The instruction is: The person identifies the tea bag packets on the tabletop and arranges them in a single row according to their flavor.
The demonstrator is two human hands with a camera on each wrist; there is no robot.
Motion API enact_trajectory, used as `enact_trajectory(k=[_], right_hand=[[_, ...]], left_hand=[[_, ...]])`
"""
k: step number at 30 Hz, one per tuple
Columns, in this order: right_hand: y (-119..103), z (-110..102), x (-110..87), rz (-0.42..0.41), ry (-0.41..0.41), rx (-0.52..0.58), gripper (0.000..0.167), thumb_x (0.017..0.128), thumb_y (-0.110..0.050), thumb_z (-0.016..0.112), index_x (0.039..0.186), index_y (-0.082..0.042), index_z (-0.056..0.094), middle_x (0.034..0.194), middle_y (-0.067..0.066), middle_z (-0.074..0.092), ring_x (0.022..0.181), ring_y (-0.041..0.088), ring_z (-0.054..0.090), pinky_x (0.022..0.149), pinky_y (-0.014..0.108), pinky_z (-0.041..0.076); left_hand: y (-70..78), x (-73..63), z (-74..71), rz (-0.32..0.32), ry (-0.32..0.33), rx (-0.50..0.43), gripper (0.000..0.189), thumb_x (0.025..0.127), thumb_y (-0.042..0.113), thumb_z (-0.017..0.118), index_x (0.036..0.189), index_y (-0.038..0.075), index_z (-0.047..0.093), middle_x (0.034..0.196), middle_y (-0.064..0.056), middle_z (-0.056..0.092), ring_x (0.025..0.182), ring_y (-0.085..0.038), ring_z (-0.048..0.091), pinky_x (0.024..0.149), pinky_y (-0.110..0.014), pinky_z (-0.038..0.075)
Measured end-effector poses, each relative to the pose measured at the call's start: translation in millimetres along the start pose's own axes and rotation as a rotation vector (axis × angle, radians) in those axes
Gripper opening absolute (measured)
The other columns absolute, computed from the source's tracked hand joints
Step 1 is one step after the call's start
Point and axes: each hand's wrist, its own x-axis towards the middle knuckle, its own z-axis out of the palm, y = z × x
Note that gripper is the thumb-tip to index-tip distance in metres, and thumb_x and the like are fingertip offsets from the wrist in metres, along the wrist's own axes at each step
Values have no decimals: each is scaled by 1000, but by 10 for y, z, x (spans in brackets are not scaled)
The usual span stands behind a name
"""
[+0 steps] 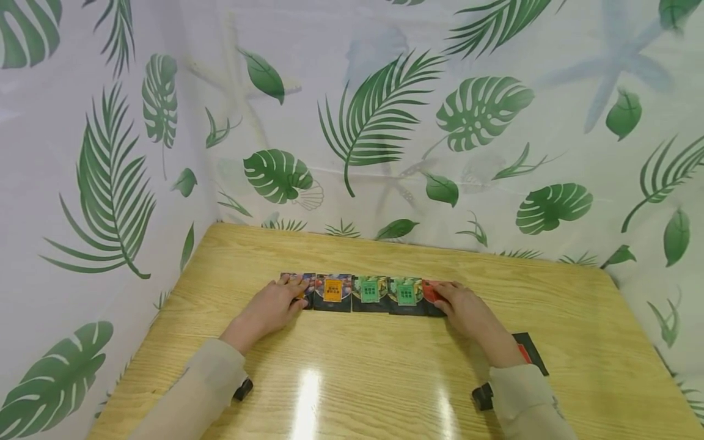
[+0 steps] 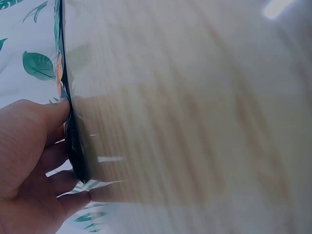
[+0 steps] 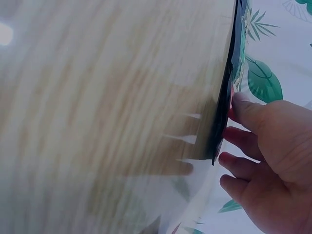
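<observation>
A row of small dark packets with coloured labels lies side by side on the wooden table. My left hand (image 1: 272,307) rests on the leftmost packet (image 1: 311,286), partly covering its orange label. Beside it lie a packet with an orange label (image 1: 332,292) and two with green labels, the nearer one a green-labelled packet (image 1: 370,293). At the right end, my right hand (image 1: 469,310) touches a red-labelled packet (image 1: 429,292) and hides part of it. In the wrist views, the left thumb (image 2: 57,113) and right thumb (image 3: 247,111) touch the end packets; the fingers are only slightly bent.
Another dark packet with red on it (image 1: 535,353) lies apart, partly behind the right forearm. Leaf-patterned cloth (image 1: 385,201) hangs at the back and left of the table (image 1: 357,348). A black wrist device (image 1: 242,390) shows beneath the left sleeve.
</observation>
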Motion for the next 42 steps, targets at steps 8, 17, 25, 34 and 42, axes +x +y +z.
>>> enact_trajectory(k=[8, 17, 25, 34, 42], right_hand=[[23, -71, -126, 65, -9, 11, 45, 107, -17, 63, 146, 4, 59, 141, 34, 61, 124, 58, 60, 101, 69, 52], [177, -137, -371, 85, 11, 18, 44, 107, -17, 62, 144, 6, 59, 146, 34, 58, 138, 59, 49, 111, 72, 44], [350, -260, -741, 129, 33, 17, 43, 108, -17, 62, 143, 7, 60, 145, 38, 56, 137, 63, 46, 109, 77, 41], [480, -445, -1108, 179, 24, 32, 38, 102, -2, 65, 137, 10, 62, 140, 40, 58, 134, 64, 48, 105, 76, 45], [555, -410, -1245, 175, -70, 70, 41, 91, 9, 70, 132, 5, 68, 125, 34, 70, 93, 41, 73, 73, 46, 62]], left_hand=[[-1, -1, 14, -6, -14, -4, 54, 111, 31, 54, 158, 4, 48, 166, -21, 39, 155, -47, 35, 123, -67, 35], [-8, -14, 5, 0, -5, 9, 53, 111, 30, 54, 157, 3, 49, 165, -22, 41, 154, -48, 36, 122, -67, 36], [4, -13, 5, 1, -6, 7, 54, 112, 32, 54, 158, 4, 48, 166, -22, 40, 154, -48, 35, 122, -66, 36], [18, -14, -12, -7, -2, 6, 54, 111, 31, 55, 158, 5, 48, 166, -21, 39, 154, -48, 36, 123, -66, 35], [2, -8, 10, -11, -5, -1, 55, 112, 31, 54, 159, 5, 46, 166, -22, 38, 154, -49, 35, 124, -66, 34]])
